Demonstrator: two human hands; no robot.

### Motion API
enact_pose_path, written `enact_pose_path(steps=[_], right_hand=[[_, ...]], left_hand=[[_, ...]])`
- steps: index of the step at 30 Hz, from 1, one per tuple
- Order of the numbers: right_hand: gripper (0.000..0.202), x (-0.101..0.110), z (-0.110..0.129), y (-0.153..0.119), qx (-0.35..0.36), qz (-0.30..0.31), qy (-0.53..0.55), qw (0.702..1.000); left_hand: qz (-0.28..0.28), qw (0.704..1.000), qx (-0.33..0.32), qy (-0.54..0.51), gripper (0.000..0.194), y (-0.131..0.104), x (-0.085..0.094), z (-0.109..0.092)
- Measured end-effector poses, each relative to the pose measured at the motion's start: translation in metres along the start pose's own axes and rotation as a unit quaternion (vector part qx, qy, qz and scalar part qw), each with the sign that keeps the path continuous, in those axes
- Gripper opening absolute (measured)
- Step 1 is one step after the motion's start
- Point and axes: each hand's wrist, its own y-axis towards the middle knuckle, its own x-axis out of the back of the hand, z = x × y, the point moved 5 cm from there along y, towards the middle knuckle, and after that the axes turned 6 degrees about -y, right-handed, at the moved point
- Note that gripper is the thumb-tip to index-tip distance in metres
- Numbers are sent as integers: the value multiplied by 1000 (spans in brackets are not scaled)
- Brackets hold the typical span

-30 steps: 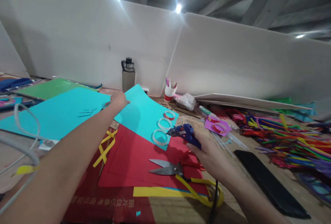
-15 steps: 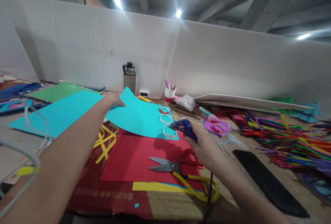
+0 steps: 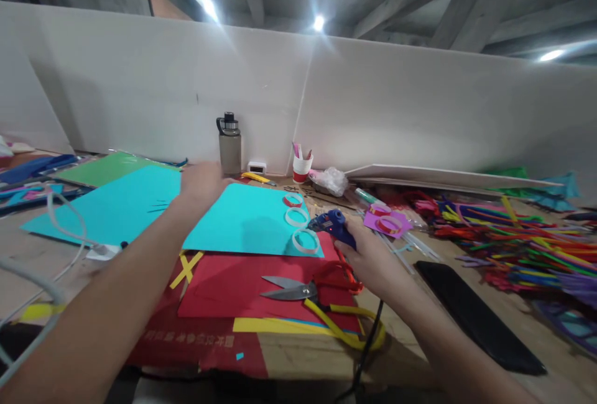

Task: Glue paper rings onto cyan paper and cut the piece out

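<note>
My right hand point(image 3: 366, 247) is wrapped round a blue hot glue gun point(image 3: 336, 227), its nozzle pointing left just beside the paper rings. Three of these rings stand along the right edge of a cyan sheet point(image 3: 242, 220); the nearest is a white ring point(image 3: 305, 241). At the sheet's far left corner is my left hand point(image 3: 203, 183), blurred and with its fingers hidden, so I cannot tell whether it touches the paper. Red sheets point(image 3: 224, 286) lie partly beneath the cyan one. On them rest scissors point(image 3: 305, 292) with red and yellow handles, blades apart.
A grey bottle point(image 3: 230, 146) and a pen cup point(image 3: 302, 169) stand by the white wall panel. Right of my right hand lie a purple piece with rings point(image 3: 388, 224), a black flat object point(image 3: 478, 317) and many coloured pipe cleaners point(image 3: 527, 248). A white cable point(image 3: 69, 224) loops at left.
The cyan sheet's raised far left corner has come down and the sheet lies flatter. It covers more of the yellow strips. My right hand keeps the glue gun near the rings.
</note>
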Motion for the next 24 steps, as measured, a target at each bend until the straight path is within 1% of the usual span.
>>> enact_pose_path(steps=[1,2,3,4,5,7,9,10,14,17,20,24], right_hand=[[28,0,-1,-1,-5,1,1,1000],[28,0,-2,-2,-10,3,2,1000],[27,-1,-3,-3,-13,4,3,1000],[27,-1,-3,-4,-13,5,4,1000],[27,-1,-3,-5,-10,2,6,1000],[29,0,-3,-8,0,-4,10,1000],[31,1,-3,-10,7,-12,10,1000],[32,2,-3,-11,8,-14,10,1000],[32,0,-5,-12,5,-15,4,1000],[31,-4,-7,-9,7,-15,-6,1000],[32,-7,-8,-6,5,-13,-11,1000],[32,-6,-9,-3,0,-16,-13,1000]], left_hand=[[15,997,-68,-45,35,-9,-10,-19],[55,982,-145,-108,30,-19,-23,-39],[97,957,-222,-163,28,-31,-38,-57],[127,931,-273,-205,27,-41,-53,-72],[145,916,-298,-225,27,-49,-69,-82],[169,900,-325,-235,35,-59,-96,-95],[173,894,-344,-230,44,-64,-116,-102],[167,898,-343,-220,44,-64,-123,-104],[161,894,-351,-226,44,-68,-137,-108],[158,899,-333,-236,57,-69,-143,-108],[139,907,-335,-214,68,-69,-145,-111],[124,913,-351,-170,72,-68,-145,-120]])
